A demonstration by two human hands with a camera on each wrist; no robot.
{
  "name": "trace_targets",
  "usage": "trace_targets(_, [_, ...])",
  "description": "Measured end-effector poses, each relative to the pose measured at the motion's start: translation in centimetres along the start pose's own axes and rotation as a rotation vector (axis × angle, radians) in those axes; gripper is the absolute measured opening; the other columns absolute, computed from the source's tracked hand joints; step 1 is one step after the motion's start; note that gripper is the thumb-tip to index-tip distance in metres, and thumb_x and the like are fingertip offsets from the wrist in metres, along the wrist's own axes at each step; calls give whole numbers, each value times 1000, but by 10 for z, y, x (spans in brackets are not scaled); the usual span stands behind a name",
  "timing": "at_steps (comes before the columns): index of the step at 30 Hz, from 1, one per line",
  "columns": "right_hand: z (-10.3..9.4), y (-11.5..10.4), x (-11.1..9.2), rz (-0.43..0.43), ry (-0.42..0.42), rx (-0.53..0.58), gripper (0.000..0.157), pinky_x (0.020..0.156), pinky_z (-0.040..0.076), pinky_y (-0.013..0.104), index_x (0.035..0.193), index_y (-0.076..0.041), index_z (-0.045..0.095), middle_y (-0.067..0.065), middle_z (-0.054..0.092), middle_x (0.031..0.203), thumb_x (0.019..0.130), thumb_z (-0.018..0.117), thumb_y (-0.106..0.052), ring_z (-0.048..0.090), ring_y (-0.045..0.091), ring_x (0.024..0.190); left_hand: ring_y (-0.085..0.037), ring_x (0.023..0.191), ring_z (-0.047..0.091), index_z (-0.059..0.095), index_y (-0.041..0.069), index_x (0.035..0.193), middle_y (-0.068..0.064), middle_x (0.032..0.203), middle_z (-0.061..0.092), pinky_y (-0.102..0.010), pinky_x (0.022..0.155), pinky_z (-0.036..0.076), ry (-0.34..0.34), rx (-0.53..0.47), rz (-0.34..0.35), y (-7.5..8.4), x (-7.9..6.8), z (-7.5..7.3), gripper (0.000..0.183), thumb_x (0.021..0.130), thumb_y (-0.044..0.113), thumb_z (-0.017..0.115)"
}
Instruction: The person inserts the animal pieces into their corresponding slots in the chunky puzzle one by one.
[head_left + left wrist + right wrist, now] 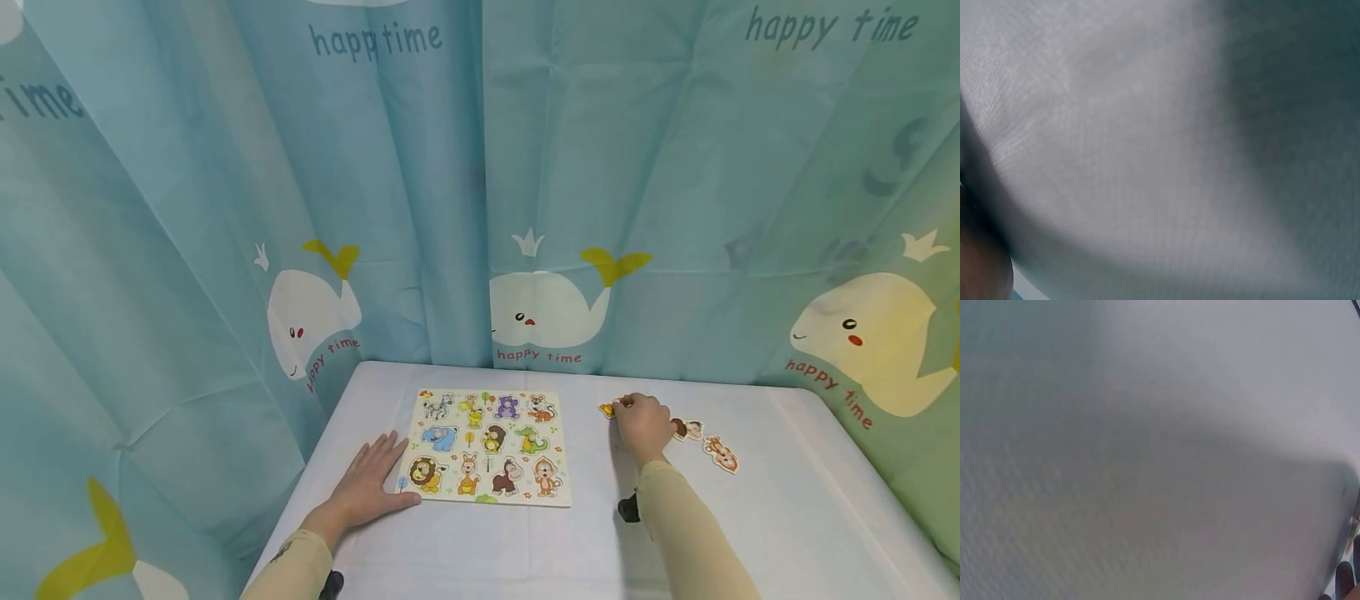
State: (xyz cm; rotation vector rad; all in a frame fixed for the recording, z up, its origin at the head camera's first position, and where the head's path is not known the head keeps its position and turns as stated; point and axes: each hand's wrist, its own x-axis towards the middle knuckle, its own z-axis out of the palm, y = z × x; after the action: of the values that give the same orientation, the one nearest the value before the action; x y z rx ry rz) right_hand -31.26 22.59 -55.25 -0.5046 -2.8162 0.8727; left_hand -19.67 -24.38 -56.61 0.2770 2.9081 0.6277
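In the head view a wooden animal puzzle board lies flat on the table, showing a lion, zebra, elephant, crocodile and several other animals. My left hand rests at the board's left edge, fingers spread and thumb at the near left corner. To the right of the board, my right hand has curled fingers at a small yellow-orange puzzle piece and seems to pinch it; the hand covers part of it. Just right of that hand lie a dark brown puzzle piece and an orange monkey puzzle piece.
A white cloth covers the table. Behind it hangs a blue curtain printed with whales. Both wrist views are mostly filled by blurred pale cloth, with only a sliver of each hand at the edge.
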Motion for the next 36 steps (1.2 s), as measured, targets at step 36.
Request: trace_targets(36, [-1, -2, 1, -99, 53, 0, 28, 84, 40, 60, 107, 2, 74, 20, 67, 101, 98, 64, -22, 56, 41, 96, -33, 156, 15, 34, 13, 161, -13, 169, 22, -53, 127, 8, 4, -5, 2, -3, 2, 2, 110, 78, 75, 71])
